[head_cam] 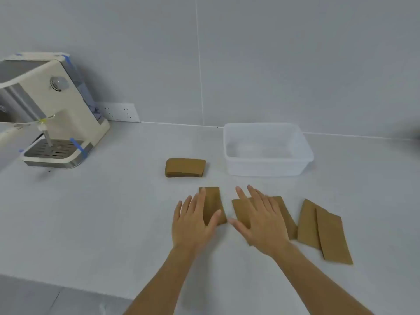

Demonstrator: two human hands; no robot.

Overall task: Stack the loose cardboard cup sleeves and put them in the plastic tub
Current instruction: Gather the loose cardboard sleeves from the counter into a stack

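Observation:
Several flat brown cardboard cup sleeves lie on the white counter. My left hand [194,220] rests flat, fingers spread, on one sleeve [213,201]. To its right, my right hand [261,220] lies flat over overlapping sleeves [285,214]. Two more overlapping sleeves [327,233] sit further right, untouched. A neat stack of sleeves [185,167] lies beyond my hands, left of the clear plastic tub [266,170], which has nothing in it.
A cream espresso machine [50,110] with blue tape stands at the back left. A wall socket strip [118,112] is behind it. The grey wall runs along the counter's far edge; the counter's front edge is at the lower left.

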